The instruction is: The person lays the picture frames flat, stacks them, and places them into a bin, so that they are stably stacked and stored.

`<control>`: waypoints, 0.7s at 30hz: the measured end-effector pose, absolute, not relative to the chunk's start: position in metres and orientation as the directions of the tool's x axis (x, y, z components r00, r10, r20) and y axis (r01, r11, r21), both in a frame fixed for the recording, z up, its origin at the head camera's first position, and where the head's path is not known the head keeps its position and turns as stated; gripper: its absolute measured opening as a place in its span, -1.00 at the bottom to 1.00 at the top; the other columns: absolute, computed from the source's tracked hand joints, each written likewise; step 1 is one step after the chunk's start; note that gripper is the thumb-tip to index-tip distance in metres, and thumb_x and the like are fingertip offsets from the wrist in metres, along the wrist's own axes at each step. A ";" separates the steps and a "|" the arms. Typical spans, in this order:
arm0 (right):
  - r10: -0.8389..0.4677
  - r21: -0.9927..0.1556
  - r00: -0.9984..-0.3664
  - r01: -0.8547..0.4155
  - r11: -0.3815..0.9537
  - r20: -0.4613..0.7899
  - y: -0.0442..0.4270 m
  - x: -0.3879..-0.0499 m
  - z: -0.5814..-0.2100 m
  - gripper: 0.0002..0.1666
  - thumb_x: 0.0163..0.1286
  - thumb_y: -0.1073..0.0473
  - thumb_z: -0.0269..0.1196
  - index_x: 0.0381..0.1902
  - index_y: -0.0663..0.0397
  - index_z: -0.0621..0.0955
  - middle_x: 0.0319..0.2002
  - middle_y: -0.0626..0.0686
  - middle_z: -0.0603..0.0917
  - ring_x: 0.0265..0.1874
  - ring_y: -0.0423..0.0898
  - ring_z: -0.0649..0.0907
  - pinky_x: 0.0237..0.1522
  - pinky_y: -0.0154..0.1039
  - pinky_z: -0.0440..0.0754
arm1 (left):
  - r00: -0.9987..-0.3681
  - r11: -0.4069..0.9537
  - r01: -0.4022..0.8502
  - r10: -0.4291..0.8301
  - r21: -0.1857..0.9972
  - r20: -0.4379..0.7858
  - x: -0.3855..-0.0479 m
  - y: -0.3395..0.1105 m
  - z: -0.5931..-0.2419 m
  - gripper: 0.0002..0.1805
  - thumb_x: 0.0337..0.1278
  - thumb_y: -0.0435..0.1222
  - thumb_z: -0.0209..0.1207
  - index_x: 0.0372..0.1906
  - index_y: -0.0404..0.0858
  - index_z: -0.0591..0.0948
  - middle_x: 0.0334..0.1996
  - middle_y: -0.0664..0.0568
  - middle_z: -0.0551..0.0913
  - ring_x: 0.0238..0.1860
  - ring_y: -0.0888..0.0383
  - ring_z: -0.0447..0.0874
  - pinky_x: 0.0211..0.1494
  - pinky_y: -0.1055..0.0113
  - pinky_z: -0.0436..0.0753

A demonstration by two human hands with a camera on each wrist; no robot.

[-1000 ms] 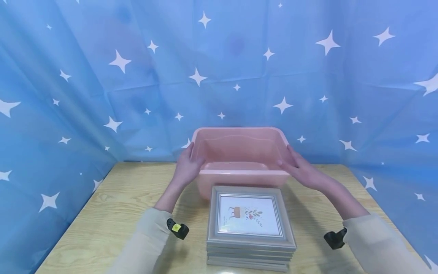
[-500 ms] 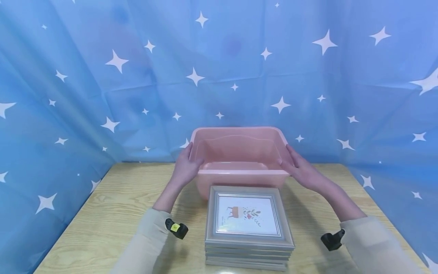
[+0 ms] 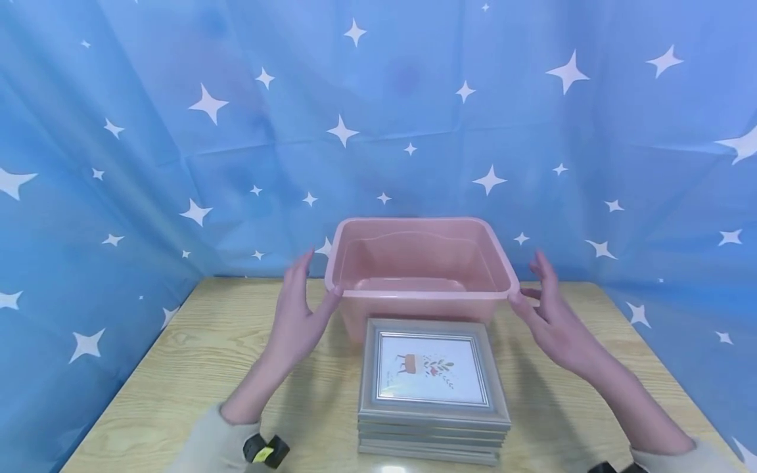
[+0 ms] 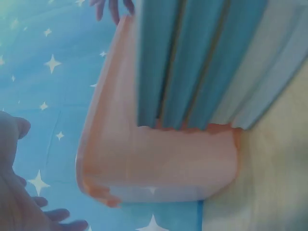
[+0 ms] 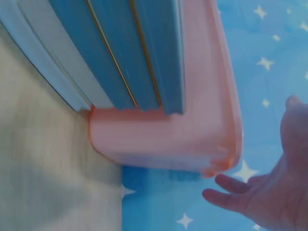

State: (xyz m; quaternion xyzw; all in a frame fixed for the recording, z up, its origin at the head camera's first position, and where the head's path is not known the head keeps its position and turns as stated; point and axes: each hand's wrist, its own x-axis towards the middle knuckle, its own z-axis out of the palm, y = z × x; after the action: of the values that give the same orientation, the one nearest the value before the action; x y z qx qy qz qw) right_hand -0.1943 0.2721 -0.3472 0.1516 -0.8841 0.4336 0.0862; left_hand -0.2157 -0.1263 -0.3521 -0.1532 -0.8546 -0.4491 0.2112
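A pink plastic bin stands upright at the back of the table, with nothing seen inside it. In front of it lies a stack of silver picture frames; the top one shows a small plant drawing. My left hand is beside the bin's left side, fingers spread, thumb tip close to the front corner. On the other side my right hand is spread too, thumb near the right corner. Both wrist views show a gap between the bin and each hand. Neither hand holds anything.
The pale wooden table carries the bin and the frames. A blue star-patterned cloth hangs behind the table and along its sides. The stack sits close against the bin's front wall.
Both hands have let go of the bin's side rims and moved outward and back toward me, fingers spreading. The bin and the stack of picture frames show little visible movement.
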 end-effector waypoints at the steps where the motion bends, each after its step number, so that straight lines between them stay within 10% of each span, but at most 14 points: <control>1: -0.191 -0.737 -0.935 -0.352 0.577 0.298 0.272 -0.189 -0.349 0.04 0.66 0.09 0.03 0.62 -0.04 -0.47 0.59 0.40 -0.13 0.34 0.55 0.32 0.17 0.52 0.36 | -0.853 0.550 0.469 0.078 0.691 0.516 -0.211 -0.126 -0.355 -0.14 0.38 -0.13 0.26 0.63 -0.22 0.12 0.56 -0.16 0.16 0.55 -0.14 0.12 0.46 -0.31 0.20; 11: -0.154 -0.676 -0.902 -0.407 0.614 0.404 0.251 -0.142 -0.380 0.20 0.53 0.23 0.22 0.65 -0.23 -0.41 0.59 0.37 -0.06 0.31 0.50 0.36 0.10 0.50 0.35 | -0.843 0.546 0.496 0.118 0.675 0.524 -0.168 -0.129 -0.385 -0.11 0.29 -0.21 0.35 0.61 -0.18 0.17 0.52 -0.12 0.25 0.45 -0.12 0.30 0.31 -0.21 0.47; 17: -0.149 -0.696 -0.917 -0.380 0.610 0.370 0.237 -0.124 -0.400 0.25 0.48 0.21 0.28 0.65 -0.23 -0.40 0.59 0.32 0.00 0.31 0.39 0.40 0.22 -0.19 0.39 | -0.892 0.524 0.423 0.099 0.739 0.440 -0.155 -0.131 -0.395 -0.06 0.19 -0.22 0.41 0.60 -0.23 0.18 0.50 -0.17 0.29 0.39 -0.15 0.36 0.27 -0.21 0.50; 21: -0.135 -0.732 -0.935 -0.342 0.590 0.328 0.230 -0.120 -0.409 0.22 0.49 0.19 0.27 0.66 -0.14 -0.37 0.57 0.35 0.03 0.31 0.40 0.41 0.21 -0.03 0.45 | -0.925 0.505 0.372 0.127 0.779 0.359 -0.148 -0.121 -0.407 -0.02 0.18 -0.12 0.42 0.61 -0.22 0.17 0.51 -0.17 0.28 0.40 -0.20 0.35 0.28 -0.26 0.47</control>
State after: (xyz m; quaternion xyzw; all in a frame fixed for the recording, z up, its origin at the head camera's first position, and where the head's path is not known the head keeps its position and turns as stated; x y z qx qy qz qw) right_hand -0.1197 0.2297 -0.4093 0.1348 -0.8835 0.4323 0.1197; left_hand -0.1478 -0.1206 -0.4066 -0.1454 -0.8580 -0.4755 0.1286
